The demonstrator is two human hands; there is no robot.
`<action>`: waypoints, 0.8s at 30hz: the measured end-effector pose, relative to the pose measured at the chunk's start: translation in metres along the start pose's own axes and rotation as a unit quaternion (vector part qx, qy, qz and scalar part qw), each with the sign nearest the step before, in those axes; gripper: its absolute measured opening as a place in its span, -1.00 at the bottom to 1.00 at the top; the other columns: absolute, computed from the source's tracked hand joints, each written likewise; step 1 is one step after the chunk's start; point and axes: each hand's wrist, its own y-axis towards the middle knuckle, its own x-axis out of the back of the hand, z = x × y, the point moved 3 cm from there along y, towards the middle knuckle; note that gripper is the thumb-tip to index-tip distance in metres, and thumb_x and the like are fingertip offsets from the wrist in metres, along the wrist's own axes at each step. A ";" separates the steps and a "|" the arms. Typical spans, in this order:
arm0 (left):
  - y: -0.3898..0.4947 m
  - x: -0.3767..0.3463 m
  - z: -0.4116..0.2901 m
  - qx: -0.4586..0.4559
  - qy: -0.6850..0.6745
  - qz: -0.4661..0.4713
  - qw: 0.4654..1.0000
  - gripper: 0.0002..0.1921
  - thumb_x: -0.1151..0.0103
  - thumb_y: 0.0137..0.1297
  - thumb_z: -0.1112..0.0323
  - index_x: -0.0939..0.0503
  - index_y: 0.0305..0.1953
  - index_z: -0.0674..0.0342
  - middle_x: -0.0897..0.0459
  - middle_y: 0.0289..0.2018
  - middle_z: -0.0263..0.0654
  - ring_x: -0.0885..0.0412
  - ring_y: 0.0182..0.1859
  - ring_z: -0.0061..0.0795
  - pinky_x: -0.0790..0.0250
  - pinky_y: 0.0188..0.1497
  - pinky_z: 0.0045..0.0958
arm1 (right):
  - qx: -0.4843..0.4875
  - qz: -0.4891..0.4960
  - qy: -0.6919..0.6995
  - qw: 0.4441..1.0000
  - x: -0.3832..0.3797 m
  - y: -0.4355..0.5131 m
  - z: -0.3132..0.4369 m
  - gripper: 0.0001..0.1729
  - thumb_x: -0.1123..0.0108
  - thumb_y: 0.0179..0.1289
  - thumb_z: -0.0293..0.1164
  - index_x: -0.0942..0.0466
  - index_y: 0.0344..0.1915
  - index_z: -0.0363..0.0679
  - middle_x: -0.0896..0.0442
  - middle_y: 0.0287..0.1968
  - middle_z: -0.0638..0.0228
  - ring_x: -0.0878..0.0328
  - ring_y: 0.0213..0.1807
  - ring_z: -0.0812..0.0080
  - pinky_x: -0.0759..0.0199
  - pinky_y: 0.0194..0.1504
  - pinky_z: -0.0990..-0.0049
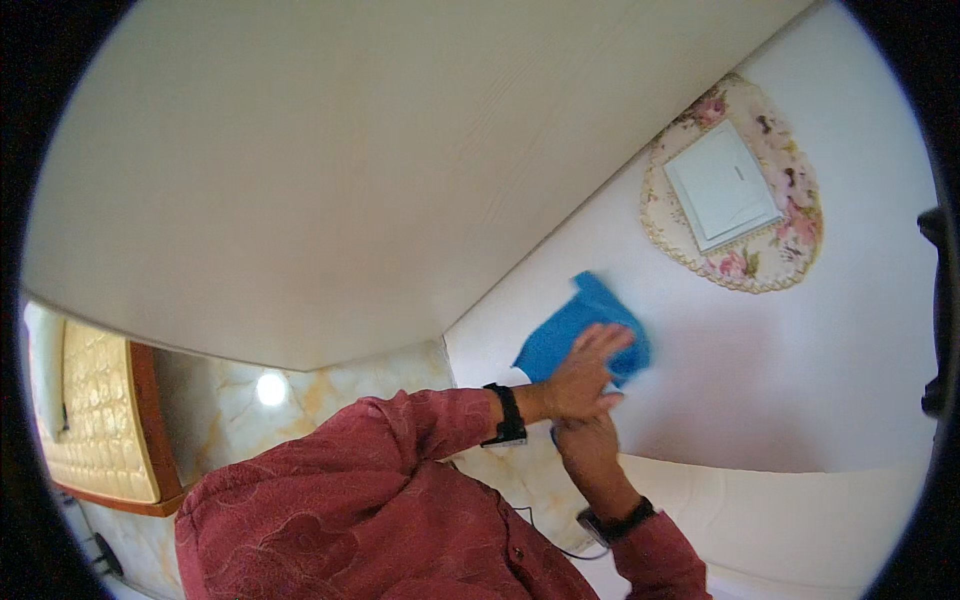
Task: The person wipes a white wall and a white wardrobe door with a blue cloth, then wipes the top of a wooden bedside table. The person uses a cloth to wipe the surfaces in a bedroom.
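Note:
A blue cloth [559,341] lies flat against the white wall [720,360], one corner folded over at its top. My left hand [589,375] presses on it with the fingers extended. Just below, my right hand [589,446] is curled close to the heel of my left hand and appears to touch it. A small dark blue edge shows beside the right fingers, but what it belongs to is unclear. Both hands are slightly blurred.
Above the cloth, a light switch [724,187] sits in a floral fabric surround [802,225]. A large pale panel [300,172] meets the wall at a corner. Marble-patterned flooring [225,405] and a cream mattress on a wooden bed frame [146,427] appear at left. A thin black cable [577,556] hangs near my front.

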 end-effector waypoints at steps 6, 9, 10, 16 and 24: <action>-0.003 0.025 0.003 0.109 0.040 -0.102 0.988 -0.30 0.00 0.30 -0.18 -0.35 0.15 0.40 -0.28 0.24 0.23 -0.13 0.36 0.31 0.23 0.41 0.27 | 0.021 -0.110 -0.003 0.994 0.027 0.021 0.018 -0.50 -0.16 0.14 -0.47 -0.50 0.12 -0.34 -0.57 0.10 -0.05 -0.43 0.21 0.02 -0.23 0.23 0.06; 0.040 0.066 -0.038 -0.075 0.032 -0.215 0.973 -0.51 -0.08 0.28 -0.04 -0.45 -0.04 0.30 -0.39 0.13 0.17 -0.23 0.30 0.18 0.14 0.39 0.22 | -0.004 -0.086 -0.047 0.995 0.083 0.027 0.027 -0.55 -0.18 0.16 -0.42 -0.57 0.08 -0.27 -0.62 0.08 0.06 -0.46 0.23 0.13 -0.18 0.29 0.08; 0.049 0.075 -0.044 -0.126 0.028 -0.230 0.965 -0.50 -0.06 0.29 -0.04 -0.44 0.01 0.30 -0.35 0.19 0.15 -0.20 0.34 0.17 0.16 0.40 0.21 | -0.072 -0.007 -0.068 0.995 0.088 0.035 0.026 -0.63 -0.19 0.15 -0.40 -0.64 -0.02 -0.23 -0.68 0.02 0.15 -0.51 0.19 0.23 -0.13 0.33 0.10; 0.006 0.072 0.057 0.121 -0.088 -0.297 0.943 -0.29 0.06 0.38 -0.04 -0.15 0.35 0.41 -0.05 0.43 0.21 0.03 0.49 0.14 0.28 0.47 0.11 | 0.058 -0.107 -0.081 0.989 0.024 0.093 0.041 -0.72 -0.16 0.10 -0.43 -0.71 -0.20 -0.23 -0.74 -0.12 0.21 -0.55 0.14 0.33 0.02 0.44 0.08; -0.114 -0.033 0.097 0.537 -0.408 -0.226 0.703 0.04 0.15 0.38 -0.31 0.24 0.41 0.61 0.17 0.45 0.30 0.15 0.51 0.12 0.18 0.52 -0.13 | -0.022 0.235 -0.006 0.972 -0.055 0.038 0.071 -0.53 -0.06 0.31 -0.31 -0.50 0.20 -0.16 -0.57 0.21 0.23 -0.33 0.38 0.39 0.19 0.51 0.18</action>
